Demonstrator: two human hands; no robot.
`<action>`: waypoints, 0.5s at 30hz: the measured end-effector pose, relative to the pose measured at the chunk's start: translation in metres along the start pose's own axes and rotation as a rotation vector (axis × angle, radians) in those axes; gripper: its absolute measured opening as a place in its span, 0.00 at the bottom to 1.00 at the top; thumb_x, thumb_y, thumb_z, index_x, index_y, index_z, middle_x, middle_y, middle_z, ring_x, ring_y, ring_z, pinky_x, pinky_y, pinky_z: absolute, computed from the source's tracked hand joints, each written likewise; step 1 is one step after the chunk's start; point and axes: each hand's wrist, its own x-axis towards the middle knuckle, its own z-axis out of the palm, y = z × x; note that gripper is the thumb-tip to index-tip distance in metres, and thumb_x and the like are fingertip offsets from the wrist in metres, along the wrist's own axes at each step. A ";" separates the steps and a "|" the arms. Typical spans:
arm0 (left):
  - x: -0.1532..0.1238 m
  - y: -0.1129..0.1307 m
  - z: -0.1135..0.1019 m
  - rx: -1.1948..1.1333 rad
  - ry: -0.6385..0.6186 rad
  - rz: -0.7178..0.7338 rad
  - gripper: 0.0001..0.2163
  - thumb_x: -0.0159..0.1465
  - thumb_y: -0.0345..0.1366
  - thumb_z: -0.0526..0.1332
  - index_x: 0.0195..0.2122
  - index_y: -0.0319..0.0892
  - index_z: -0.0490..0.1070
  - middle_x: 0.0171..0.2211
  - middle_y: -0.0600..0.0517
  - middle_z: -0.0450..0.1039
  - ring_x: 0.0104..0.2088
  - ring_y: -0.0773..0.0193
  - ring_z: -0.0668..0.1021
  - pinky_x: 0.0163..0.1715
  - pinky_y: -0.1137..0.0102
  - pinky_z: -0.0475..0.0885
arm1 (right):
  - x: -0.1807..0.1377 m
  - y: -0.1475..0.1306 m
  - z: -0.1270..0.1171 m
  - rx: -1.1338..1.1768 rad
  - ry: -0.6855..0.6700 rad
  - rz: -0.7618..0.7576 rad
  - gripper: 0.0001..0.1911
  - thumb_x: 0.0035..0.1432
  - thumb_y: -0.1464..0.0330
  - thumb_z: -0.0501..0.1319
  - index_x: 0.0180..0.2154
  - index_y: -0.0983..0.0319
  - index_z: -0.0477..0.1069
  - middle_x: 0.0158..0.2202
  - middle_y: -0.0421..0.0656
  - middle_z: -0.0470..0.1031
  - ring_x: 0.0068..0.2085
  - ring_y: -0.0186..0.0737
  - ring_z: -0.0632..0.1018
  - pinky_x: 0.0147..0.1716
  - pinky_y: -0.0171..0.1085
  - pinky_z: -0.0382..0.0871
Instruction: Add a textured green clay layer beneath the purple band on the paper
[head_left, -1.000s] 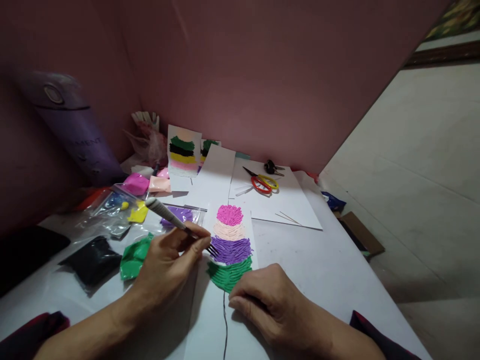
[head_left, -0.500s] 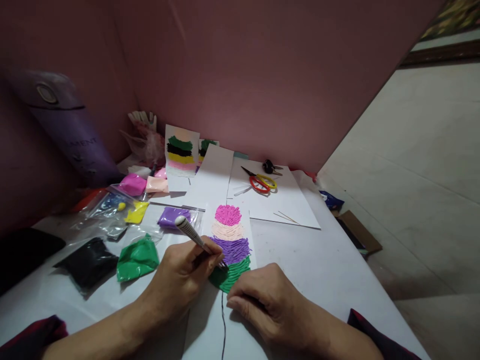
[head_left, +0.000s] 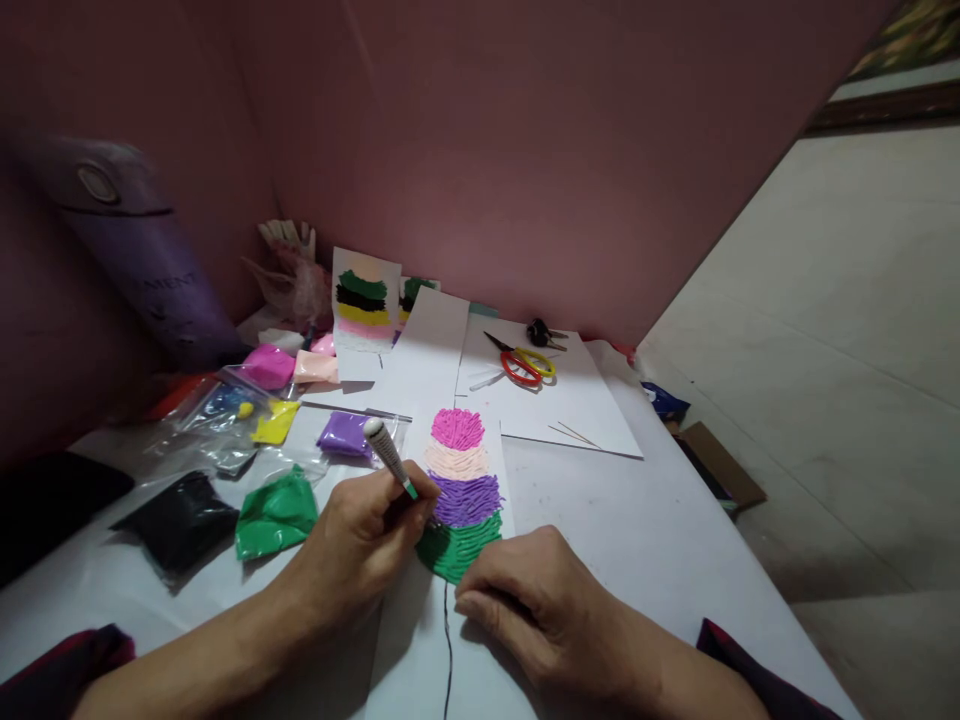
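My left hand (head_left: 360, 545) pinches a slim white tool (head_left: 386, 453), its tip hidden at the left edge of the green clay band (head_left: 457, 547). That band is the lowest of several coloured clay bands on a white paper strip (head_left: 427, 650): pink (head_left: 457, 428), peach, purple (head_left: 466, 498), green. My right hand (head_left: 536, 610) lies on the strip just below the green band, fingers curled and pressed down on the paper, beside a black line drawn down the strip.
Bags of clay lie at left: green (head_left: 276, 512), black (head_left: 180, 520), purple (head_left: 343, 435), yellow (head_left: 274, 422), pink (head_left: 266, 366). Red and yellow scissors (head_left: 525, 365) rest on white sheets behind. A finished striped card (head_left: 364, 300) leans near the pink wall. A purple bottle (head_left: 142, 260) stands at far left.
My left hand has shifted right and down from the purple band to the green band's left edge, and the tool now stands more upright. My right hand has stayed put.
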 end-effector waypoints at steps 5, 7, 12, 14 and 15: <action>0.004 0.000 -0.004 0.022 -0.017 0.012 0.06 0.64 0.29 0.53 0.33 0.41 0.68 0.23 0.56 0.69 0.23 0.68 0.70 0.22 0.74 0.67 | 0.000 0.002 0.001 -0.010 0.020 -0.018 0.10 0.61 0.70 0.58 0.32 0.65 0.77 0.24 0.42 0.77 0.24 0.33 0.73 0.25 0.32 0.64; 0.004 0.000 -0.006 0.036 -0.017 0.024 0.06 0.64 0.29 0.53 0.33 0.41 0.67 0.23 0.57 0.67 0.22 0.69 0.69 0.22 0.74 0.66 | 0.000 0.002 0.001 -0.009 0.023 -0.021 0.09 0.61 0.70 0.58 0.32 0.65 0.77 0.24 0.42 0.77 0.24 0.33 0.73 0.25 0.32 0.64; 0.005 0.001 -0.009 0.088 -0.014 0.078 0.06 0.64 0.28 0.52 0.33 0.40 0.67 0.23 0.56 0.67 0.21 0.69 0.68 0.21 0.74 0.66 | 0.001 0.003 0.001 -0.001 0.027 -0.022 0.09 0.60 0.70 0.59 0.32 0.66 0.77 0.23 0.42 0.77 0.23 0.32 0.73 0.24 0.31 0.63; 0.006 0.002 -0.010 0.108 -0.009 0.089 0.06 0.63 0.28 0.52 0.32 0.40 0.67 0.22 0.57 0.66 0.21 0.69 0.69 0.21 0.74 0.66 | 0.000 0.002 0.001 -0.004 0.032 -0.020 0.09 0.60 0.70 0.58 0.32 0.66 0.77 0.24 0.43 0.77 0.23 0.33 0.74 0.24 0.31 0.64; 0.006 0.003 -0.011 0.117 -0.010 0.091 0.06 0.63 0.28 0.51 0.32 0.40 0.67 0.22 0.56 0.66 0.21 0.69 0.69 0.21 0.74 0.66 | 0.000 0.002 0.001 -0.005 0.030 -0.019 0.10 0.60 0.70 0.58 0.32 0.66 0.77 0.24 0.43 0.78 0.23 0.33 0.74 0.24 0.31 0.64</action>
